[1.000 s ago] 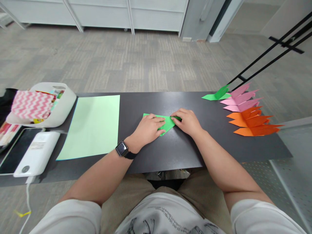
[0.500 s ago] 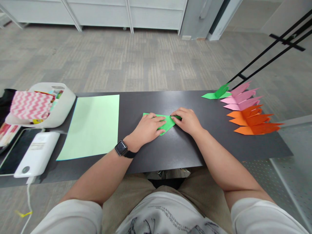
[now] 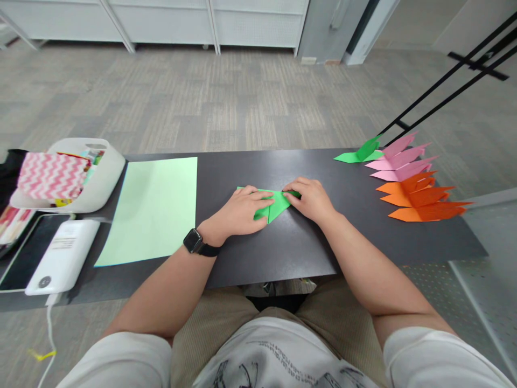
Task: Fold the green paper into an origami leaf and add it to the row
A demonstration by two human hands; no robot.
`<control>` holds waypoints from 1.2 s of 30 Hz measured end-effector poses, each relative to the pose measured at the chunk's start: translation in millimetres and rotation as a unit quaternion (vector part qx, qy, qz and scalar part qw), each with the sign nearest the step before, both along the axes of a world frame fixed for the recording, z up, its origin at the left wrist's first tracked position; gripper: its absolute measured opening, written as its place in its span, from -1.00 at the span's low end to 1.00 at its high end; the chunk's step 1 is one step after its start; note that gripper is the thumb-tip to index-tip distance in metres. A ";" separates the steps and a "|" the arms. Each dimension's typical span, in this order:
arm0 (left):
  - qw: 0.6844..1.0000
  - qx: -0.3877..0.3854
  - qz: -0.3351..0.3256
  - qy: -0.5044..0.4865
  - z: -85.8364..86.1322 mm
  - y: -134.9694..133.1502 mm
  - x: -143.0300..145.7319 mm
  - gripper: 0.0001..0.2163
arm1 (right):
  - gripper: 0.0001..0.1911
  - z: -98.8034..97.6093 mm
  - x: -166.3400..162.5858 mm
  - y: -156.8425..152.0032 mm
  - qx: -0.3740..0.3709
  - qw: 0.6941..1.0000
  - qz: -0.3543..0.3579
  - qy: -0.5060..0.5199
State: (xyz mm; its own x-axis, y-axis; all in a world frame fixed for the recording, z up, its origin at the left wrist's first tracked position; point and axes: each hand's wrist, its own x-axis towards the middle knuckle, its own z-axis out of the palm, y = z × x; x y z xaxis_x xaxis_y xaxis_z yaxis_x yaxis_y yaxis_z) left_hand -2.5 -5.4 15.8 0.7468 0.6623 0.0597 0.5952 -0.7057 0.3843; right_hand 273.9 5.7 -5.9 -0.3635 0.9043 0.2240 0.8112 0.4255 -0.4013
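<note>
A folded bright green paper (image 3: 273, 206) lies flat on the dark table (image 3: 291, 242) in front of me. My left hand (image 3: 238, 212) rests on its left part, fingers stretched along the paper and pressing it down. My right hand (image 3: 310, 199) lies on the right tip, its fingers curled with the tips pressing the paper's upper edge. A black watch (image 3: 193, 241) is on my left wrist.
A pale green sheet (image 3: 155, 207) lies left of my hands. Further left stand a white basket (image 3: 105, 178) with a pink zigzag cloth, a white power bank (image 3: 60, 256) and a dark tablet. Folded green (image 3: 361, 153), pink (image 3: 399, 160) and orange (image 3: 420, 202) paper pieces lie at the right end.
My left hand has slid slightly left and toward me along the green paper, uncovering more of its lower fold. My right hand has stayed on the tip.
</note>
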 end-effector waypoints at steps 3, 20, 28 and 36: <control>1.000 0.003 0.008 -0.013 -1.6 1.4 1.8 -0.59 | -0.87 0.5 -0.3 0.0 -0.001 1.000 0.000 -0.002; 1.000 0.011 0.019 0.008 0.5 -1.0 6.5 -0.61 | -0.89 2.1 -1.9 -0.6 -0.008 1.000 -0.007 -0.002; 0.999 0.003 0.031 0.022 6.1 -2.4 9.0 -0.58 | -0.89 2.1 -1.9 -0.4 -0.005 1.000 -0.007 -0.003; 0.999 0.010 0.043 0.030 1.7 -1.8 12.7 -0.57 | -0.90 -2.5 -1.4 -0.1 0.010 1.000 -0.002 0.005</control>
State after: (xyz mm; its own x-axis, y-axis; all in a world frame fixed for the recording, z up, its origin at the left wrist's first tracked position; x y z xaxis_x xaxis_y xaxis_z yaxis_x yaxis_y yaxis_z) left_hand 10.2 -7.1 17.5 0.6900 0.7232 0.0293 0.6756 -0.6580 0.3325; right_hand 272.5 5.6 -8.4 -0.3585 0.9006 0.2455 0.8089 0.4310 -0.3999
